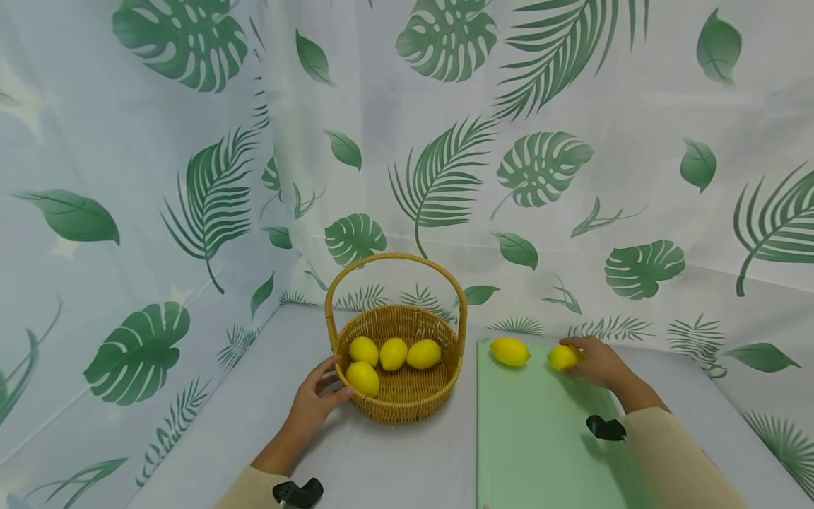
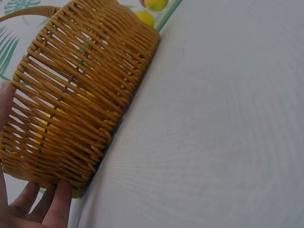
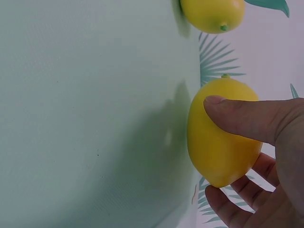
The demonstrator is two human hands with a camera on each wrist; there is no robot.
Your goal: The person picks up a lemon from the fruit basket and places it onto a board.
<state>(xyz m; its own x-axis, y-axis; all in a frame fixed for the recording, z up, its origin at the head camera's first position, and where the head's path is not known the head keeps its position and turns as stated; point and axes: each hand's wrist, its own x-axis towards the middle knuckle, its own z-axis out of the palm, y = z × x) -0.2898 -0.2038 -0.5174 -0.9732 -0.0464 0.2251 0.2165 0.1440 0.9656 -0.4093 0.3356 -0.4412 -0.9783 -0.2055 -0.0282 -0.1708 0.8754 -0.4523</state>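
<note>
On the left, a wicker basket (image 1: 402,413) with a tall arched handle holds several yellow lemons (image 1: 393,353). My left hand (image 1: 313,404) grips the near left side of this basket, thumb by the rim and fingers against the woven wall (image 2: 71,104). Over the far end of a pale green cutting board (image 1: 528,438), my right hand (image 1: 594,364) holds a lemon (image 3: 221,137), its thumb across the front and fingers behind and below. Another lemon (image 1: 509,351) lies on the board just left of that one.
The basket and the board stand side by side on a white tabletop (image 1: 420,466). Behind them hangs a white curtain (image 1: 375,170) printed with green leaves, and it continues along the left side.
</note>
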